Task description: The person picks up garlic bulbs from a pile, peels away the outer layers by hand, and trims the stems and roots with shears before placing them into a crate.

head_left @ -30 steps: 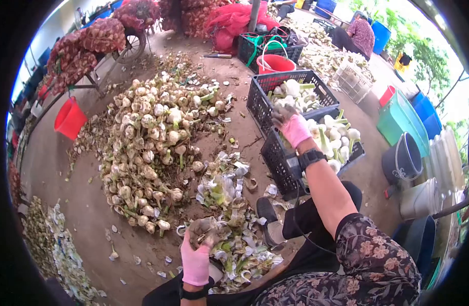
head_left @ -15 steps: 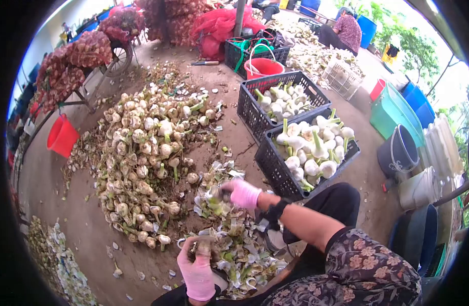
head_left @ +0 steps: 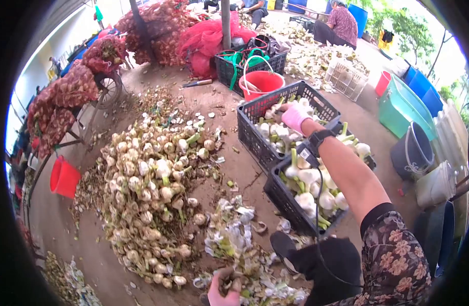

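Observation:
My right hand (head_left: 295, 116), in a pink glove with dirty fingertips, reaches into the far black crate (head_left: 252, 133) over white garlic bulbs (head_left: 281, 131). Its fingers point down among the bulbs, and whether they grip one is hidden. Low in the view is my left hand (head_left: 225, 288), also in a pink glove, its soiled fingers curled round something brownish that I cannot make out. Peeled garlic skins (head_left: 229, 229) lie just beyond it. A large pile of untrimmed garlic (head_left: 148, 188) is to its left. The near black crate (head_left: 288, 204) holds more white bulbs, under my right forearm.
A red bucket (head_left: 262, 84) stands behind the far crate. A knife (head_left: 197, 83) lies on the ground. Netted garlic sacks (head_left: 61, 94) rest on a cart at left. A dark bucket (head_left: 412, 153) and green tub (head_left: 405, 109) stand at right. Another person (head_left: 341, 25) sits far back.
My right hand has moved from above the garlic skins, up and right into the far crate. The left hand sits lower in view, its fingers still curled. The view has shifted slightly.

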The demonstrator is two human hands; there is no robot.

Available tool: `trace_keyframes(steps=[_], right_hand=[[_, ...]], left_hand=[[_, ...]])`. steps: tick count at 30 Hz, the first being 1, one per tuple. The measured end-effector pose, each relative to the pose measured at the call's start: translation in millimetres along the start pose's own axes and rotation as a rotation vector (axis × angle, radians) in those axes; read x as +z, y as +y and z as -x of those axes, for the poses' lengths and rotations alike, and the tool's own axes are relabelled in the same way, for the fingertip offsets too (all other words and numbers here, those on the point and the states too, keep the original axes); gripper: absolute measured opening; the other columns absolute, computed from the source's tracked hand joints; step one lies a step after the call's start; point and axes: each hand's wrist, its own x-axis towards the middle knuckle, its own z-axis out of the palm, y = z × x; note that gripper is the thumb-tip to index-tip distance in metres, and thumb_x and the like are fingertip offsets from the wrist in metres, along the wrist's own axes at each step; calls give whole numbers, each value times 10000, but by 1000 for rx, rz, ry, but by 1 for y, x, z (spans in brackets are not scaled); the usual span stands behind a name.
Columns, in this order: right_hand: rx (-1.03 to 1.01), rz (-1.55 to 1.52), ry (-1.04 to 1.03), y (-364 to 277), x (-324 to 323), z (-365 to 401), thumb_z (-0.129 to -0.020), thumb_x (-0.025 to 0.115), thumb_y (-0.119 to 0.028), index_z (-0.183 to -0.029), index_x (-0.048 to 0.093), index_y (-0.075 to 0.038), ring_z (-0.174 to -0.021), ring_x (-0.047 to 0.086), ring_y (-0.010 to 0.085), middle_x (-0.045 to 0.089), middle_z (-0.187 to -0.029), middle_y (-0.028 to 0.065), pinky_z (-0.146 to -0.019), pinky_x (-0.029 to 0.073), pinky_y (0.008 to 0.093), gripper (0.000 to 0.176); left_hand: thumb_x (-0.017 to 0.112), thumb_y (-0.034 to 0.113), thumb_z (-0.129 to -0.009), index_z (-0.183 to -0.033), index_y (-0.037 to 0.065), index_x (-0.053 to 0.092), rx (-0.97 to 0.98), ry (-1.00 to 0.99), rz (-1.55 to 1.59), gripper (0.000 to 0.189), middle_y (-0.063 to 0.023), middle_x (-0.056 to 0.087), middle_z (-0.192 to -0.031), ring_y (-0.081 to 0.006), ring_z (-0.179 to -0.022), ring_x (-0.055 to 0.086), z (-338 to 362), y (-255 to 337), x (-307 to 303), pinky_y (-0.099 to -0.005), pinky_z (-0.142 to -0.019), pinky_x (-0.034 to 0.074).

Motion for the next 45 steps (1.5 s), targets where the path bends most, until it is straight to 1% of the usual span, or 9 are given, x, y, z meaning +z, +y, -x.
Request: trace_keyframes(steps=[1,2,9,15,24,32,37,41,45], right_hand=[[58,-156,-51,12,19,-19,-787,621,-184,-953,699,-59,-570,616,156,661,-709,72,-526,490,313,223],[-127,154,-84,28,31,-36,-778,571,-232,-928,700,-122,-867,645,318,671,-931,119,-791,519,411,227],[-115,443,-271,53,120,-103,-773,559,-148,-1225,553,-52,-1084,589,330,609,-1162,188,-920,475,430,462],[-8,531,-292,164,235,-193,-877,455,-219,-1160,568,-22,-975,619,385,619,-1059,266,-838,504,440,363],[-54,74,55,65,83,-89,-700,621,-4,-1084,594,-47,-1022,551,380,567,-1065,208,-902,442,400,387],[396,379,149,212,-42,82,-701,562,76,-1232,513,-1,-1177,485,378,461,-1281,225,-996,401,386,539],[219,270,173,424,23,81,-724,546,2,-1267,508,-11,-1177,504,363,450,-1344,211,-997,414,383,545],[371,402,247,249,-55,86,-759,601,-152,-1240,549,-82,-1135,523,377,564,-1213,199,-964,426,425,488],[-281,-166,29,63,-81,102,-819,624,-74,-1127,616,19,-1043,620,273,650,-1106,185,-917,463,338,322]], left_hand=[[599,19,-869,-1170,-12,558,-46,24,-7,305,-78,611,-1069,-164,-977,561,-10,-1,0,-288,-871,450],[605,29,-864,-1173,-8,558,-50,41,47,314,-82,613,-1076,-167,-981,561,-22,-22,-2,-294,-869,450],[623,148,-871,-1222,14,536,-130,0,-117,386,-113,624,-1092,-187,-975,602,-69,-33,-4,-312,-818,490],[626,133,-862,-1221,6,522,-129,47,-129,395,-130,618,-1099,-201,-997,611,-86,-43,-8,-321,-842,491],[617,148,-838,-1214,7,525,-53,14,-198,411,-141,627,-1101,-222,-990,621,-87,-23,-7,-327,-838,493],[583,159,-840,-1235,28,521,76,-47,-339,420,-143,640,-1066,-229,-982,624,-53,-11,-1,-340,-844,483],[609,159,-847,-1180,13,550,127,-17,-246,368,-104,599,-1098,-220,-986,590,-36,-41,-19,-302,-856,479],[617,50,-781,-1009,25,635,405,377,-459,230,-88,666,-934,-190,-896,622,9,32,-72,-302,-829,485],[627,142,-863,-1057,18,624,534,668,18,230,-42,648,-894,-125,-774,605,43,91,-107,-223,-697,490]])
